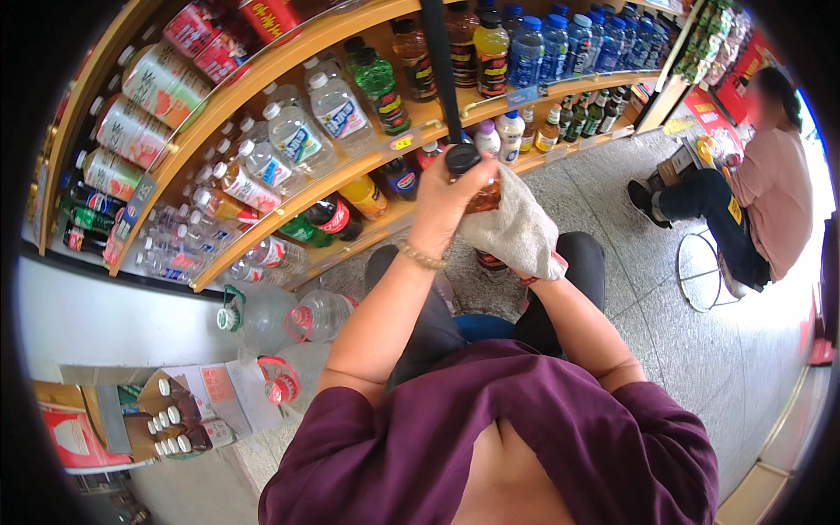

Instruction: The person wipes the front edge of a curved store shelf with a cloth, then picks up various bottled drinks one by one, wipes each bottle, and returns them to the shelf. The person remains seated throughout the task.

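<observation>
My left hand [441, 190] grips the upper part of a plastic drink bottle [484, 199] with a black cap and amber contents. A pale grey cloth [515, 226] wraps over my right hand [524, 274], hiding nearly all of it, and presses against the bottle's side. Below the cloth a dark label [491, 260] shows between my knees; I cannot tell whether it belongs to the same bottle. Both hands are in front of my lap, close to the wooden drink shelves [357, 157].
Clear soda bottles [298, 141] and blue-capped bottles [554, 42] line the shelves. Large water jugs [262, 318] and an open carton [216, 400] of white-capped bottles stand at left. A seated person [774, 190] is at right, near a round wire stool frame [699, 272] on the tiled floor.
</observation>
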Demonstrator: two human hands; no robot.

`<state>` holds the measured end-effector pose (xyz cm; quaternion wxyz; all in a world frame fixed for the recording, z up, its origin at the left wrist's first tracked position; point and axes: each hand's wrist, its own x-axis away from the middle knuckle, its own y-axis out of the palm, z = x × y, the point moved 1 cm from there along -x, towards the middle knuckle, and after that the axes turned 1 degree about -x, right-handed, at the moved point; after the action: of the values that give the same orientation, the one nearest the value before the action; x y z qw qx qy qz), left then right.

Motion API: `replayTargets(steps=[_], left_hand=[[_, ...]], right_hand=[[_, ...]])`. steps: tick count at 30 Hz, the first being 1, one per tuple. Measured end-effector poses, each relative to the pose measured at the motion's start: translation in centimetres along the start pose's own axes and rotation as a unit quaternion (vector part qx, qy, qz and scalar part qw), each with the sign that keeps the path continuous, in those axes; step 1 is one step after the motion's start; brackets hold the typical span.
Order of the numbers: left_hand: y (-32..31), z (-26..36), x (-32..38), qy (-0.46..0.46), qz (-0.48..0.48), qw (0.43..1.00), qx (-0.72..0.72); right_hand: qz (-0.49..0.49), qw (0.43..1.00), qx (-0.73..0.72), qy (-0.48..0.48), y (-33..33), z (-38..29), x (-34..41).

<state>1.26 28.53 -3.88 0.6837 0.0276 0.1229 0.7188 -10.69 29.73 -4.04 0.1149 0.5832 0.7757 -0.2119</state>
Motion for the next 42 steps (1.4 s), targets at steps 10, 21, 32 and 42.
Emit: replayTargets(steps=[10, 21, 32, 42], left_hand=[[-0.7, 1.5, -1.3, 0.099, 0.027, 0.991, 0.09], [0.0, 1.9, 0.3, 0.242, -0.004, 0.87, -0.429], [-2.4, 0.2, 0.1, -0.032, 0.035, 0.998, -0.048], [-5.8, 0.9, -3.6, 0.145, 0.182, 0.972, 0.038]], right_hand=[[-0.018, 0.931, -0.276, 0.239, -2.4, 21.6, 7.2], [0.239, 0.784, -0.489, 0.298, 0.1, 16.6, 4.3], [0.282, 0.906, -0.192, 0.252, 0.3, 16.2, 1.5], [0.175, 0.957, -0.07, 0.222, -5.1, 19.6, -2.7]])
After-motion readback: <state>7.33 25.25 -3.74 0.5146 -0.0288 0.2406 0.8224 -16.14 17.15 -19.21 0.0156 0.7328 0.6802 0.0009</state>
